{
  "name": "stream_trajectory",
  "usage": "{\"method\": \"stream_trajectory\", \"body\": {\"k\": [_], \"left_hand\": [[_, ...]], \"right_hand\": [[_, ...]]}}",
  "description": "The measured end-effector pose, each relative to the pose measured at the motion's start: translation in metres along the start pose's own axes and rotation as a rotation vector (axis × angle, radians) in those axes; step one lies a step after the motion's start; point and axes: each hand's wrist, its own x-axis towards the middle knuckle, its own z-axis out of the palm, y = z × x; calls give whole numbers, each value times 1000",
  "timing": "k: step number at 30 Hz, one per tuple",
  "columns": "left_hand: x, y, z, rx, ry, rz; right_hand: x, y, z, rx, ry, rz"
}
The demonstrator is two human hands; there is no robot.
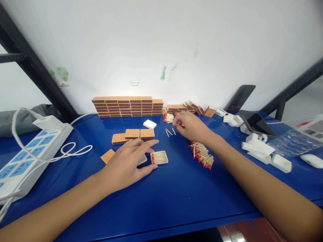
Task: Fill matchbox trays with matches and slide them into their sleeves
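Observation:
My left hand (128, 161) is spread over the table, thumb and fingers apart at the left end of a small white matchbox tray (167, 158). Matches (158, 156) with red heads lie in that tray. Part of another white tray (142, 160) shows beneath the same hand. My right hand (188, 125) is curled, fingertips together, by a small pile of matches (168, 117) towards the wall. A few loose matches (168, 131) lie by its fingertips; whether one is pinched is hidden. Below the wrist is a bigger heap of matches (202, 154).
Stacked matchboxes (126, 107) line the wall, with looser boxes (191, 107) to their right. More matchbox sleeves (132, 133) lie behind my left hand, near a white tray (150, 124). A power strip (32, 154) is left; phones (256, 121) and white blocks (257, 148) are right.

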Motion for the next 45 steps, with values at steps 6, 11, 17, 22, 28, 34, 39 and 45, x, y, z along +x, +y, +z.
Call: {"method": "stream_trajectory", "body": {"k": [6, 11, 17, 22, 28, 34, 39, 45], "left_hand": [[0, 1, 0, -15, 13, 13], [1, 1, -1, -6, 15, 13], [0, -1, 0, 2, 17, 3], [0, -1, -1, 11, 22, -26], [3, 2, -4, 33, 45, -51], [4, 1, -4, 53, 72, -66], [3, 0, -2, 58, 70, -74], [4, -1, -3, 51, 47, -74]], "right_hand": [[-6, -27, -3, -113, -56, 226], [-8, -45, 3, -158, -163, 177], [-6, -47, 6, -160, -228, 122], [-11, -44, 6, -164, -208, 44], [-24, -44, -4, -48, -117, -46], [-38, -64, -11, 38, -109, -223], [-47, -77, -7, -58, -96, -371], [-46, -89, -4, -196, -155, -430]]}}
